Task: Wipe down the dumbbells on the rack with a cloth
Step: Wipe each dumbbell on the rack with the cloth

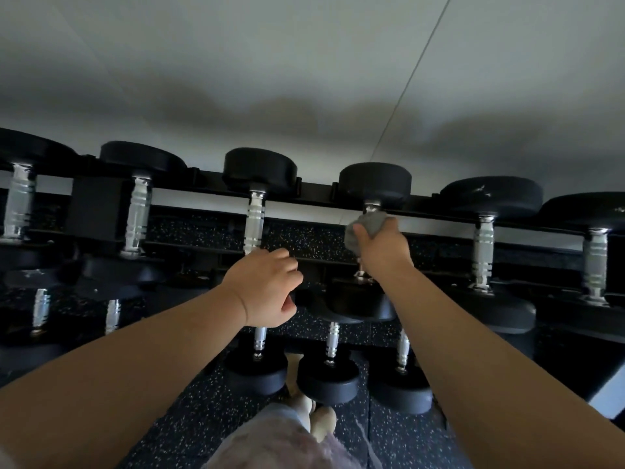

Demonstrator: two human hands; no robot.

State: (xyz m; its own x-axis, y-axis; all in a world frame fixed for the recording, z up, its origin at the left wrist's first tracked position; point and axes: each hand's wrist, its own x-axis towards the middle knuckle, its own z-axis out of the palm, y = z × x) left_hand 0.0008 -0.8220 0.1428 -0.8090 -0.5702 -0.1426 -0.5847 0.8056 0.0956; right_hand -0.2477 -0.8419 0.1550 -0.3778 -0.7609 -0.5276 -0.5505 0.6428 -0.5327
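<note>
- Down at floor level: pale shoes (pixel 321 421) on speckled rubber flooring (pixel 203 418), right in front of the rack
- lower-tier dumbbells (pixel 329 377) sit just ahead of the toes, black heads toward the person, nothing touching them
- left hand (pixel 267 289) is up at the top tier, fingers curled at the near end of the neighbour dumbbell (pixel 254 225); near head is hidden under the hand, so I cannot tell if it's actually gripping or just resting there
- right hand (pixel 384 247) is closed around a bunched grey cloth (pixel 367 223), and the cloth is wrapped on the chrome handle of the target dumbbell (pixel 375 182), up near its far head
- my read of the step: mid-wipe on that handle, task partway at best
- next move probably needs the cloth run along the handle, then over both heads, then a shift right to the remaining dumbbells (pixel 483 245); cloth stays bunched, so it may need opening out for the wide heads
- rack rail (pixel 321 198) carries the far heads, with plain grey wall (pixel 304 79) behind
</note>
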